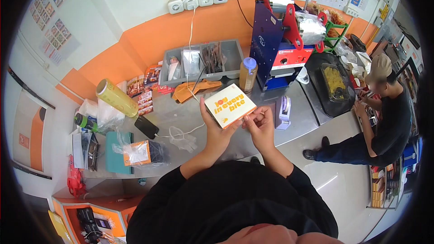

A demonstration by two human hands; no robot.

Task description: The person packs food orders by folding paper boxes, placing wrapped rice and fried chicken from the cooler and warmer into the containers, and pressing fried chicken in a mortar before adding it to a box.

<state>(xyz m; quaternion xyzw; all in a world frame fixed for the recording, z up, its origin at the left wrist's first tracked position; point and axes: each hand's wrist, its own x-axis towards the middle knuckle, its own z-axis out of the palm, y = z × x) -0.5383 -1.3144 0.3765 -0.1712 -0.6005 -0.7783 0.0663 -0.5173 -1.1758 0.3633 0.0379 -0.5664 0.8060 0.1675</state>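
A white food box with orange and yellow lettering is held up over the metal counter. My left hand grips it along its left and lower edge, thumb up the side. At the box's lower right corner, my right hand has its fingers pinched together; whether a flap or something else is between them is too small to make out. Beyond the box, an orange cloth lies on the counter and a brown bottle with a purple cap stands. Right of my right hand is a lilac tape dispenser.
A grey divided bin holds packets. Behind stands a blue and red sealing machine. Left lie a phone on its cable, a yellow film roll and a teal box. A co-worker stands at the right.
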